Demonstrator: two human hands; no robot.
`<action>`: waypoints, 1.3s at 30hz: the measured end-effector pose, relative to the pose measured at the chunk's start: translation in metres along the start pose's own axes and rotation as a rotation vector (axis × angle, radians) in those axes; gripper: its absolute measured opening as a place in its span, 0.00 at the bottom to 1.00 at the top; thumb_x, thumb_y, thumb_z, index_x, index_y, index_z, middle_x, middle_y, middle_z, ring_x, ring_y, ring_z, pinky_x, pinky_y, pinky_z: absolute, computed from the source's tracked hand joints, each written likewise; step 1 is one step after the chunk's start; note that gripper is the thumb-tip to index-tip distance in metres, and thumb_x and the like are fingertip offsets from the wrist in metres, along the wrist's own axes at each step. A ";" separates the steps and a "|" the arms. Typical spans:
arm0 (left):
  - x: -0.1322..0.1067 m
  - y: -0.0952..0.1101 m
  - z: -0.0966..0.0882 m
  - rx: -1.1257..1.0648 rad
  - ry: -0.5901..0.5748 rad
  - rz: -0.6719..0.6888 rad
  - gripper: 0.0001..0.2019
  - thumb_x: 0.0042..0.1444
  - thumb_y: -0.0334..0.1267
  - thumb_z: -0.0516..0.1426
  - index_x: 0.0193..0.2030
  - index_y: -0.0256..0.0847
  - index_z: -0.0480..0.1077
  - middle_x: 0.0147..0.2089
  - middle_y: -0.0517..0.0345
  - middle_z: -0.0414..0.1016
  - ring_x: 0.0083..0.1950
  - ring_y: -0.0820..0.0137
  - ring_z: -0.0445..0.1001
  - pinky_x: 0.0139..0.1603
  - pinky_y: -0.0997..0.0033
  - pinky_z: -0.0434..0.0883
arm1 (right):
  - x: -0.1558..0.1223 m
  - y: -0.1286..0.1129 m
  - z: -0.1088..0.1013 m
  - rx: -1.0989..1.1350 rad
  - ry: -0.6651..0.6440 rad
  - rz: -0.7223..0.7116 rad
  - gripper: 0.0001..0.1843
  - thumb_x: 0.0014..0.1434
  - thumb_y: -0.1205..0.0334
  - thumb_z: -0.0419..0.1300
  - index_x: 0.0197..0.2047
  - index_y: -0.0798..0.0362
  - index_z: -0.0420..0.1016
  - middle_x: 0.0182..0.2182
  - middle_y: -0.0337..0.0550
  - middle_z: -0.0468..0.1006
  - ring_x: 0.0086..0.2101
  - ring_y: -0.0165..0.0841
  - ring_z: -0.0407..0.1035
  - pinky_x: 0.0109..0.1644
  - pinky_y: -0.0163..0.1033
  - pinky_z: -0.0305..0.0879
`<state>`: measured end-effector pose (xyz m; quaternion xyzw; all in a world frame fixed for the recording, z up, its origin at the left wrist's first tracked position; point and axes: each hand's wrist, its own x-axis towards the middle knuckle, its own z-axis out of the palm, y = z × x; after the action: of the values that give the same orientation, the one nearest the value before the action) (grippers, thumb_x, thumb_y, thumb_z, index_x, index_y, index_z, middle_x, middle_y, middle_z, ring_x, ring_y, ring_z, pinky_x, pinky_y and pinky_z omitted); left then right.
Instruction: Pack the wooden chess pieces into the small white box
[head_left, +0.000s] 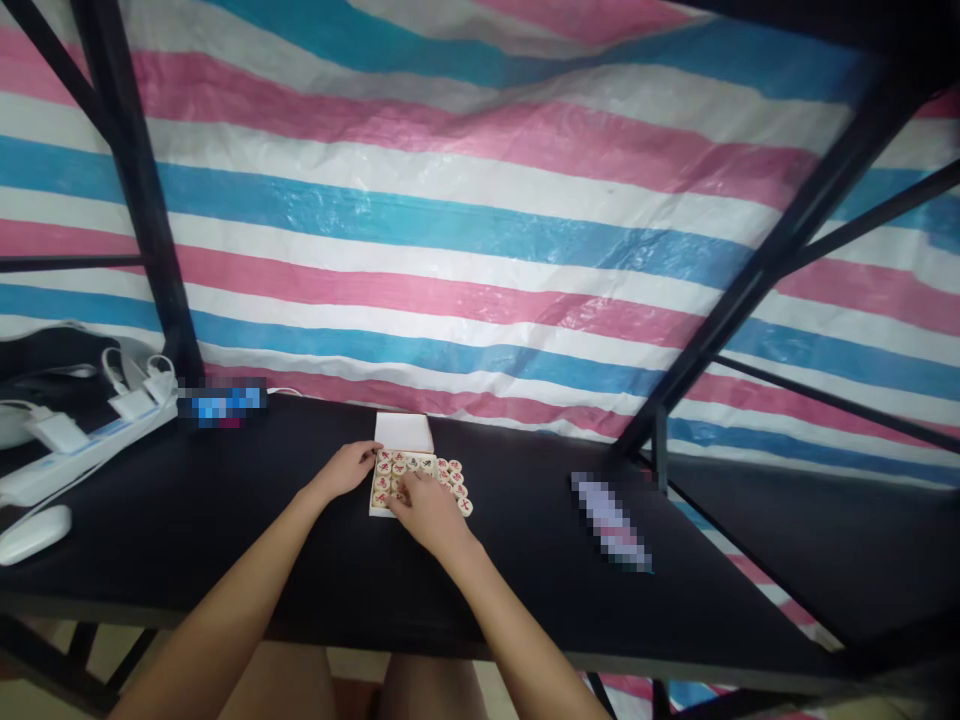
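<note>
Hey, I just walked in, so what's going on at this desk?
A person is handling Chinese chess pieces at a black desk. Their right hand is over the open white box, fingers down among the pieces; whether it grips one is hard to tell. The left hand is at the box's left edge, near the raised lid. Rows of pieces fill the visible part of the box, and more lie just to its right.

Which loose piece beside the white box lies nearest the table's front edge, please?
The piece with the red X-shaped mark; other visible loose ones lie farther back.
</note>
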<state>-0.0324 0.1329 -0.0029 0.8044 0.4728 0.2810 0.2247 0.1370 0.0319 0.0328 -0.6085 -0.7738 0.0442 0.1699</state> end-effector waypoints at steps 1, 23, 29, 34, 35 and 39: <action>0.000 -0.001 0.000 0.001 -0.002 0.001 0.17 0.57 0.36 0.49 0.50 0.39 0.72 0.41 0.53 0.80 0.41 0.64 0.77 0.43 0.71 0.68 | -0.002 -0.001 0.000 0.003 -0.003 0.028 0.12 0.57 0.54 0.57 0.39 0.53 0.72 0.34 0.47 0.76 0.35 0.38 0.70 0.37 0.38 0.61; 0.000 -0.003 0.002 -0.027 -0.007 -0.013 0.17 0.57 0.38 0.49 0.50 0.39 0.72 0.41 0.53 0.79 0.39 0.65 0.76 0.42 0.71 0.68 | 0.020 0.147 -0.002 0.249 0.212 0.229 0.11 0.54 0.64 0.54 0.38 0.55 0.75 0.32 0.44 0.77 0.33 0.34 0.71 0.40 0.38 0.64; 0.000 -0.002 0.002 -0.032 -0.004 -0.023 0.17 0.56 0.38 0.49 0.49 0.39 0.72 0.39 0.53 0.79 0.37 0.65 0.76 0.42 0.71 0.68 | 0.015 0.159 0.019 0.276 0.213 0.197 0.15 0.55 0.64 0.54 0.45 0.53 0.74 0.38 0.44 0.78 0.35 0.33 0.72 0.43 0.38 0.66; 0.000 -0.002 0.002 -0.025 0.001 -0.012 0.17 0.56 0.38 0.49 0.49 0.39 0.72 0.38 0.53 0.79 0.37 0.65 0.76 0.42 0.71 0.68 | 0.016 0.158 0.021 0.291 0.229 0.170 0.19 0.53 0.67 0.54 0.49 0.52 0.72 0.42 0.43 0.77 0.35 0.31 0.71 0.45 0.38 0.67; 0.001 -0.002 0.002 -0.023 0.003 -0.009 0.17 0.56 0.38 0.49 0.49 0.38 0.72 0.38 0.53 0.79 0.37 0.65 0.76 0.42 0.71 0.68 | 0.016 0.158 0.021 0.292 0.231 0.164 0.20 0.53 0.67 0.54 0.49 0.52 0.72 0.42 0.43 0.77 0.35 0.31 0.71 0.45 0.38 0.67; 0.001 -0.004 0.003 -0.024 0.007 0.002 0.18 0.56 0.38 0.49 0.49 0.38 0.72 0.39 0.52 0.79 0.37 0.65 0.76 0.42 0.71 0.68 | 0.017 0.156 0.023 0.292 0.232 0.143 0.20 0.52 0.69 0.54 0.49 0.53 0.73 0.43 0.44 0.76 0.34 0.31 0.71 0.45 0.39 0.67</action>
<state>-0.0326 0.1348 -0.0070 0.8012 0.4693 0.2896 0.2324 0.2706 0.0912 -0.0276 -0.6319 -0.6894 0.0974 0.3406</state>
